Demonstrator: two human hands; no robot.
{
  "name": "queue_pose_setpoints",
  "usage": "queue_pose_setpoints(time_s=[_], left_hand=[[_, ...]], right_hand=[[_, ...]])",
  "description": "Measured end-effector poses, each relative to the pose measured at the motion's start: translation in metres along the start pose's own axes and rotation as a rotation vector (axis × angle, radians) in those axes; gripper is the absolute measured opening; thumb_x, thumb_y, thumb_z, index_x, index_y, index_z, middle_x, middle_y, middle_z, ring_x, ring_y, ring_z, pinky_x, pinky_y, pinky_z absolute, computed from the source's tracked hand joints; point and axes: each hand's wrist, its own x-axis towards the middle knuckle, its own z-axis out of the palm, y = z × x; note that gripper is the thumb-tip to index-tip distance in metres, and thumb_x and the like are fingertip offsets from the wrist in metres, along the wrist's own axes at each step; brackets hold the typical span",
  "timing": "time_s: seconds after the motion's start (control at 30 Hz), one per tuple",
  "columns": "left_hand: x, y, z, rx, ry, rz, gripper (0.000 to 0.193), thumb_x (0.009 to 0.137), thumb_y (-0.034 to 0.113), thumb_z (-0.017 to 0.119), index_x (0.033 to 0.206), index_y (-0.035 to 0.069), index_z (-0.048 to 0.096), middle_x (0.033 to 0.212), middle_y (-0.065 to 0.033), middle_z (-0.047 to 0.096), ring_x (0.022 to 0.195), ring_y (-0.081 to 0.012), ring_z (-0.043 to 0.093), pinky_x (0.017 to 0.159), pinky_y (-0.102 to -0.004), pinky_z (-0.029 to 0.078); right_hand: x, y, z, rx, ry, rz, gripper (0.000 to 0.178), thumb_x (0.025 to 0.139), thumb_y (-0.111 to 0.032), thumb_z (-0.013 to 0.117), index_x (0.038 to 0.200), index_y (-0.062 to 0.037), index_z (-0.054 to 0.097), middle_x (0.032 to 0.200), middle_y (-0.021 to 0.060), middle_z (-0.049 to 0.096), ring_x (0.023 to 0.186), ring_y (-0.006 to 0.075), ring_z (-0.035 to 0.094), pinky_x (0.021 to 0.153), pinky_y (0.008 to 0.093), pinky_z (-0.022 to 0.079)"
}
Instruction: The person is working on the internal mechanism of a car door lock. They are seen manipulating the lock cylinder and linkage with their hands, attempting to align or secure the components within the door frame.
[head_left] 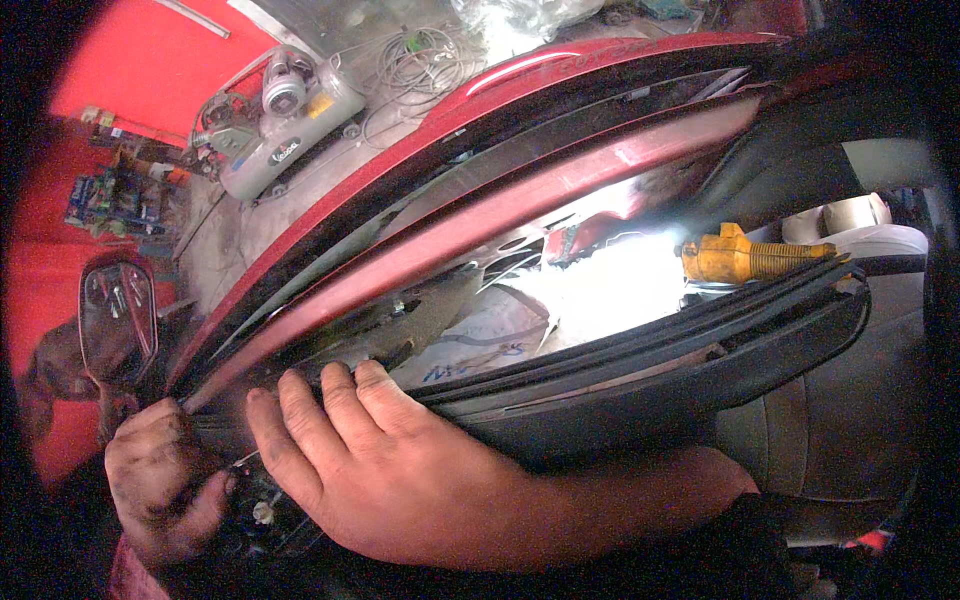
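Observation:
A black door trim panel [640,410] leans away from a red car door [480,215], with a gap between them. Over the panel's top edge hook the fingers of my right hand [370,460], side by side and slightly bent; its thumb is hidden. My left hand [165,485] is closed in a fist at the front end of the door, below the side mirror [118,315]. A thin shiny line shows by its thumb, but what the fist holds is hidden. In the gap a yellow work lamp [730,255] lies beside a bright glare that washes out part of the door's inside.
Beyond the door, a grey air compressor [290,130] and a coiled cable [415,62] are on the floor. Tools and small goods [120,205] sit by the red wall. To the right are a car seat [850,400] and pale rolls [850,215].

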Motion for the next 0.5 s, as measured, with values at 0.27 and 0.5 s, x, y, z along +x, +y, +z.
queue_pose_setpoints(time_s=[0.27, 0.5], left_hand=[[0.029, 0.009, 0.004, -0.094, -0.164, -0.001, 0.02, 0.06, 0.011, 0.077, 0.071, -0.002, 0.065, 0.065, -0.0118, 0.057, 0.057, -0.0299, 0.052, 0.054, -0.0402, 0.038], [0.025, 0.015, 0.009, -0.035, -0.144, -0.012, 0.02, 0.063, 0.008, 0.079, 0.069, 0.001, 0.061, 0.066, -0.0123, 0.055, 0.059, -0.0333, 0.054, 0.055, -0.0415, 0.042]], right_hand=[[-0.003, 0.005, -0.007, -0.03, -0.012, -0.005, 0.05, 0.095, -0.027, 0.046, 0.132, 0.0061, 0.054, 0.117, 0.0234, 0.063, 0.101, 0.0362, 0.063, 0.092, 0.047, 0.049], [0.0, 0.007, -0.004, -0.024, -0.023, -0.076, 0.048, 0.093, -0.025, 0.049, 0.13, 0.0044, 0.056, 0.118, 0.0217, 0.064, 0.098, 0.0324, 0.065, 0.087, 0.0429, 0.051]])
